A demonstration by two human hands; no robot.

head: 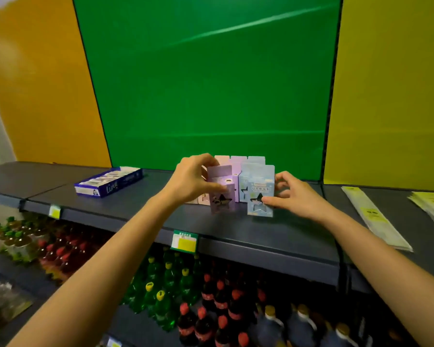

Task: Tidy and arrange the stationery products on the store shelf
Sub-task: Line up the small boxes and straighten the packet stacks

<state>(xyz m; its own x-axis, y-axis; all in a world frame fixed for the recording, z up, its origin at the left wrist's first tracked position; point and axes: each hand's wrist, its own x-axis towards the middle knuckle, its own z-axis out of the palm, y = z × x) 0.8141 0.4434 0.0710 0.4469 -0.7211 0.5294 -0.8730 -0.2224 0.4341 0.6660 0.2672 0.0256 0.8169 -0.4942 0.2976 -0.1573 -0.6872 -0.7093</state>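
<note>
Here left grip (pixel 189 180) holds purple box (pixel 223 205), right grip (pixel 296 195) pinches blue box (pixel 260 180), both seemingly clear of shelf edge (pixel 261 249).

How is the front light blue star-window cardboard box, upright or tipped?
Upright: the light blue star-window box stands on the dark shelf, right hand pinching it.

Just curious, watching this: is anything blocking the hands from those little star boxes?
Nothing visible does. The left hand already grips the purple box and the right hand holds the blue box on the shelf.
</note>
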